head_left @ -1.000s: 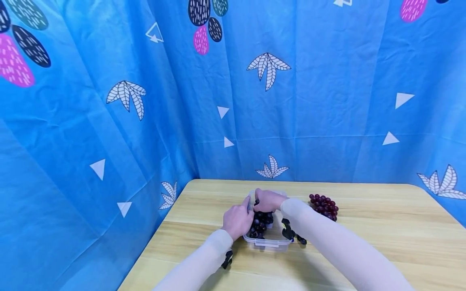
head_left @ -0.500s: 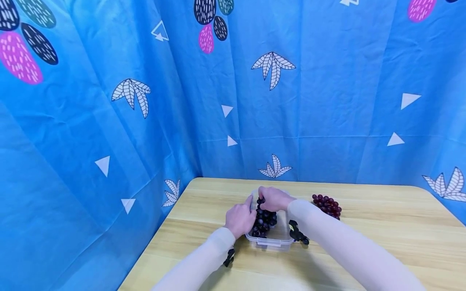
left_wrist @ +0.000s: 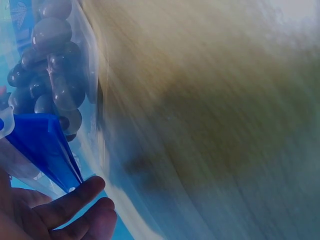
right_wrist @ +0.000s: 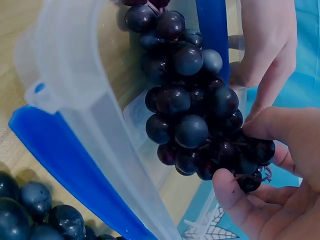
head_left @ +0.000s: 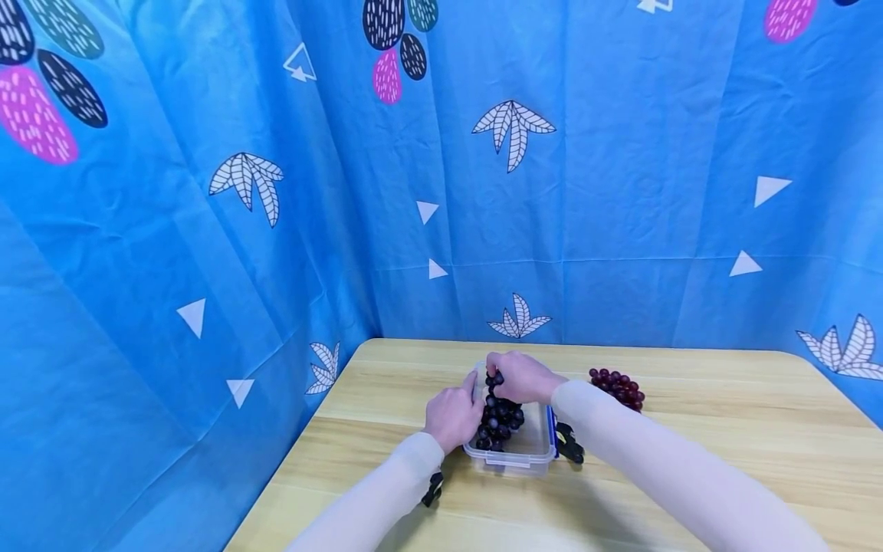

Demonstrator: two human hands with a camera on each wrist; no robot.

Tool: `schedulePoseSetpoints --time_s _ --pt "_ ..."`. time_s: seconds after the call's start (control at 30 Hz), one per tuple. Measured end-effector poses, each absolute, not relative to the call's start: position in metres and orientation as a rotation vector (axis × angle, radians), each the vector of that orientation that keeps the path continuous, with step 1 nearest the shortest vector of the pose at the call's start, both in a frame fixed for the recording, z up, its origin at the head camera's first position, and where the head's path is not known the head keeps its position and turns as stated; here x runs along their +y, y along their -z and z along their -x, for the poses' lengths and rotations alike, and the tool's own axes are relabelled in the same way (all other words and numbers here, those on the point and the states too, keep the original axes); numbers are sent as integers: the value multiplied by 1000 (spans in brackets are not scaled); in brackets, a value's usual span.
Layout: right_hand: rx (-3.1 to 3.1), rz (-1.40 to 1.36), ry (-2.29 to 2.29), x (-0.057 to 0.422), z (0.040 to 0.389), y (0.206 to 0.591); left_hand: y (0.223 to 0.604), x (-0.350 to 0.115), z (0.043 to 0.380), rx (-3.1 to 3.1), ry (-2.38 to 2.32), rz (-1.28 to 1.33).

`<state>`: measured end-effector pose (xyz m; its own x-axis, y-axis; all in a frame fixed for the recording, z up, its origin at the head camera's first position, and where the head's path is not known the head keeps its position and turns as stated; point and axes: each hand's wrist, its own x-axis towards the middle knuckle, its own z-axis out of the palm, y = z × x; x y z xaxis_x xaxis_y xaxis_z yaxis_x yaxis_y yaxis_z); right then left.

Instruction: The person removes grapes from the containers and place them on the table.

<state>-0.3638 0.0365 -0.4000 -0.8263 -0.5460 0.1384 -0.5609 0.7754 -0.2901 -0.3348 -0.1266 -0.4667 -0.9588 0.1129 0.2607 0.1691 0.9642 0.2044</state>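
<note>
A clear plastic food container [head_left: 509,459] with blue side clasps stands on the table. Inside it, along the left side, lies a bunch of dark grapes [head_left: 502,420]. My left hand [head_left: 451,418] grips the container's left wall, its fingertips beside the folded-down blue clasp [left_wrist: 42,140] in the left wrist view. With thumb and fingers my right hand [head_left: 522,377] pinches the far end of the dark bunch, where a bit of stem [right_wrist: 267,174] sticks out. That end sits up near the far rim.
A bunch of red grapes [head_left: 618,389] lies on the wooden table [head_left: 724,445] to the right of the container. More dark grapes [right_wrist: 55,215] lie outside it, past the near blue clasp [right_wrist: 75,165] in the right wrist view. A blue patterned curtain [head_left: 621,192] hangs behind.
My right hand has drawn back slightly rightward, and more of the bunch's far end shows under its fingers. The right blue clasp has come into sight. My left hand keeps its place on the container.
</note>
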Motion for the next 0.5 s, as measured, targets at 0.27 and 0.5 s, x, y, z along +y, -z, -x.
schedulePoseSetpoints --time_s 0.27,0.5 --pt "-2859 -942 -498 42 358 395 467 -127 335 -2866 327 210" --pt "-2814 -979 -533 45 353 389 466 -126 334 -2873 322 202"
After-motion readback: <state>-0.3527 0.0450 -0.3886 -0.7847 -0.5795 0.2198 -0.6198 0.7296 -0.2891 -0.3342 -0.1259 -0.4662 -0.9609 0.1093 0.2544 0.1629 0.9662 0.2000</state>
